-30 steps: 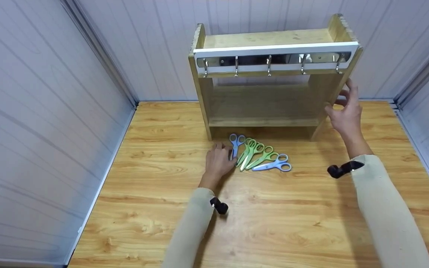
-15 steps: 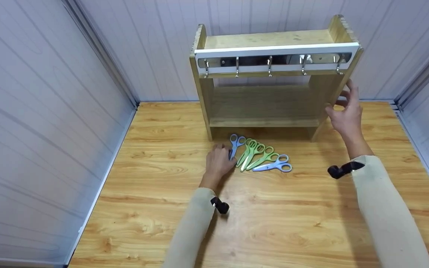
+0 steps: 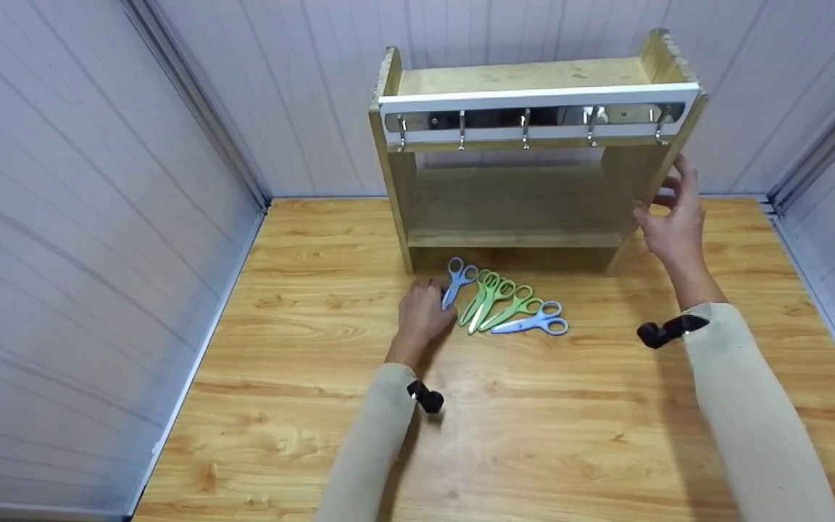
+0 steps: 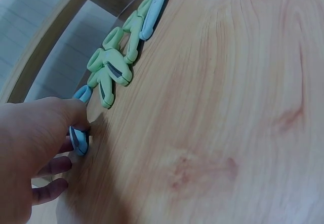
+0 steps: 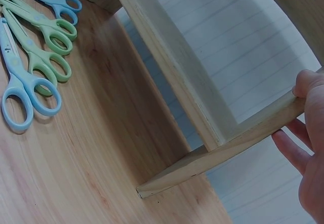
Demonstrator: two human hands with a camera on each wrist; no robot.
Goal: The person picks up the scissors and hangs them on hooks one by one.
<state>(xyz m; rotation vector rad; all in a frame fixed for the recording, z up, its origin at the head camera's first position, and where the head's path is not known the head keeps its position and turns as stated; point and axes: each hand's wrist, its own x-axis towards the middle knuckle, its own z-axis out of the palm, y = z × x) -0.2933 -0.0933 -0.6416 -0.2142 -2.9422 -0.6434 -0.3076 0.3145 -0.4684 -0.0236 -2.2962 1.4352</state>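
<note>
My left hand (image 3: 423, 313) pinches the blade end of the leftmost blue scissors (image 3: 461, 273) between thumb and fingers. The rounded blue blade tip (image 4: 78, 142) pokes out below the thumb in the left wrist view. Right beside it, green scissors (image 3: 488, 293) lie fanned out on the wooden surface, some overlapping. A second pair of blue scissors (image 5: 28, 84) ends the row on the right. My right hand (image 3: 675, 225) grips the right side panel of a wooden rack (image 3: 515, 238), thumb on the front edge and fingers on the outer face.
A white-edged strip (image 3: 533, 133) with several metal hooks (image 3: 525, 129) runs across the rack's upper front. Pale panelled walls stand behind and on the left (image 3: 84, 239) and right. Wood-grain tabletop (image 3: 519, 435) spreads in front of the scissors.
The leftmost blue scissors have tilted and shifted slightly up and left, away from the green ones, with my left hand. My right hand and the rack hold still.
</note>
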